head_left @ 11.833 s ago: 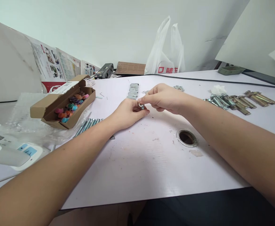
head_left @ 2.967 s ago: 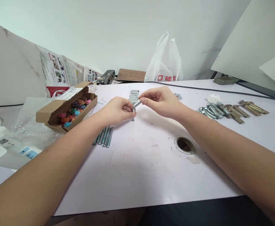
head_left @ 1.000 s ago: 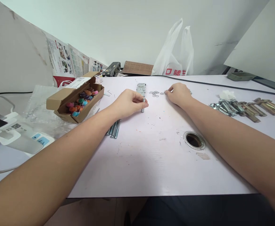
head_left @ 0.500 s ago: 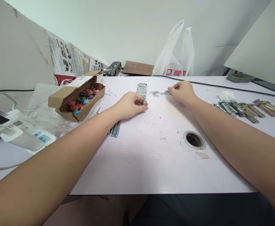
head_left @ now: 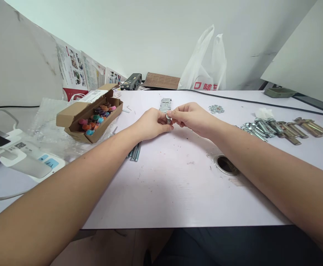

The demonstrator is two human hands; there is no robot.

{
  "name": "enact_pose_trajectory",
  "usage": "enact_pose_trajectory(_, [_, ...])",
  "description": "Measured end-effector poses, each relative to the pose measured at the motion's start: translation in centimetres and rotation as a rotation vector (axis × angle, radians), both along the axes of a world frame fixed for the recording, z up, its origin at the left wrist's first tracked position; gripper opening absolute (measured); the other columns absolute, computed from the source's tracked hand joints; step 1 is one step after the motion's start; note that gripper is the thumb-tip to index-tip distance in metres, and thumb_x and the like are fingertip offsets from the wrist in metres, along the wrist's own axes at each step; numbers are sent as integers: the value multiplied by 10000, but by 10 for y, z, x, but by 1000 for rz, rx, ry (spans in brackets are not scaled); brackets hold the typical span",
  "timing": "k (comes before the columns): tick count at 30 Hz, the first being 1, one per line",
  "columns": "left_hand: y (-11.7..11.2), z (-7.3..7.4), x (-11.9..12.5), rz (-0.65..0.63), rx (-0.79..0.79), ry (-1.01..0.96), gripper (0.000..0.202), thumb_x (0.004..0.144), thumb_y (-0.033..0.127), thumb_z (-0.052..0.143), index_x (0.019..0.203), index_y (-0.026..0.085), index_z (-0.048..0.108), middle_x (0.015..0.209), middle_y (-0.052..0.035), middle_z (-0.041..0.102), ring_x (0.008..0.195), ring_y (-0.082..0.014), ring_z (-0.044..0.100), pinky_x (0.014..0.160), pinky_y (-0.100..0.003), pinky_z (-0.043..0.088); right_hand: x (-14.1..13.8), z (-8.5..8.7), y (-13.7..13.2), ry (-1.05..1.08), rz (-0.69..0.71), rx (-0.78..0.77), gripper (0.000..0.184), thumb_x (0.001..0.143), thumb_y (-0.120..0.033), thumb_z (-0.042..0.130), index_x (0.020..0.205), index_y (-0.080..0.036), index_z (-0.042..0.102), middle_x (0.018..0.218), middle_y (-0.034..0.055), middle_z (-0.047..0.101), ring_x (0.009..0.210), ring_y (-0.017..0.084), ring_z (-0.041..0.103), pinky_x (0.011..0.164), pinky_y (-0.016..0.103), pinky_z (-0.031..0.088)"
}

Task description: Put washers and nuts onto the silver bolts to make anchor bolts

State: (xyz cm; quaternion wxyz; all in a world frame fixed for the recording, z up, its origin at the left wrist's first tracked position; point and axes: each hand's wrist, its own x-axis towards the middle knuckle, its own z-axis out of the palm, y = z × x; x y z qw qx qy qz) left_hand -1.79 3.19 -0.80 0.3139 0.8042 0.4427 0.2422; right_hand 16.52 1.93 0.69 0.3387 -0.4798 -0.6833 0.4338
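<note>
My left hand (head_left: 151, 123) is closed round a short silver bolt with a sleeve (head_left: 168, 119), held upright over the white table (head_left: 178, 184). My right hand (head_left: 190, 116) pinches at the bolt's top end; what its fingertips hold is too small to name. Behind the hands lies a row of silver sleeves (head_left: 165, 103). Several long bolts (head_left: 135, 151) lie under my left wrist. A small pile of nuts (head_left: 216, 108) rests to the right of my right hand.
An open cardboard box of coloured caps (head_left: 90, 118) stands at the left on bubble wrap. Assembled anchor bolts (head_left: 283, 127) lie at the right. A round cable hole (head_left: 224, 164) sits under my right forearm. A white plastic bag (head_left: 204, 70) and a black cable (head_left: 261, 101) are at the back.
My right hand has come back from the washers at the far side and now meets my left hand at the bolt's top. The left hand has stayed in place.
</note>
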Motion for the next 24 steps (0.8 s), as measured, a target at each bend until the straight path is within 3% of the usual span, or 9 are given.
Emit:
enact_pose_trajectory(5, [1, 0, 0, 17, -11, 2, 259, 763, 395, 708, 847, 154, 749, 773, -35, 719, 693, -155, 587, 669, -313, 439, 15, -5, 17, -57, -136, 52, 386, 905, -502, 638, 698, -178, 605, 826, 79, 648, 666, 133, 486, 629, 306, 412])
enact_pose_trajectory(9, [4, -4, 1, -4, -36, -46, 268, 751, 371, 721, 900, 152, 761, 846, -59, 750, 780, -183, 645, 731, -323, 481, 36, -18, 41, -325, -419, 151, 213, 883, -303, 635, 708, -182, 626, 808, 99, 660, 691, 177, 536, 662, 348, 444])
enact_pose_trajectory(11, [6, -5, 0, -11, -42, -64, 256, 746, 357, 727, 903, 157, 760, 857, -59, 755, 805, -189, 660, 750, -325, 489, 43, -26, 52, -454, -496, 175, 110, 846, -259, 650, 768, -182, 659, 858, 115, 679, 745, 211, 574, 702, 376, 468])
enact_pose_trajectory(16, [8, -7, -1, -30, -52, -83, 248, 743, 343, 730, 910, 162, 754, 857, -56, 758, 805, -185, 666, 751, -319, 490, 42, -35, 66, -564, -467, 195, 168, 817, -362, 689, 829, -195, 700, 951, 132, 701, 814, 262, 617, 759, 440, 497])
enact_pose_trajectory(20, [7, -7, -1, -29, -43, -75, 246, 743, 346, 731, 902, 160, 755, 848, -53, 754, 790, -178, 658, 732, -310, 483, 38, -34, 69, -625, -421, 179, 170, 829, -328, 676, 723, -195, 685, 825, 115, 689, 727, 247, 605, 725, 439, 499])
enact_pose_trajectory(24, [6, -6, -1, -19, -54, -70, 255, 744, 345, 731, 911, 154, 752, 852, -56, 750, 790, -176, 653, 739, -311, 483, 42, -28, 64, -585, -421, 141, 231, 818, -319, 690, 627, -201, 633, 630, 61, 588, 591, 185, 500, 650, 394, 476])
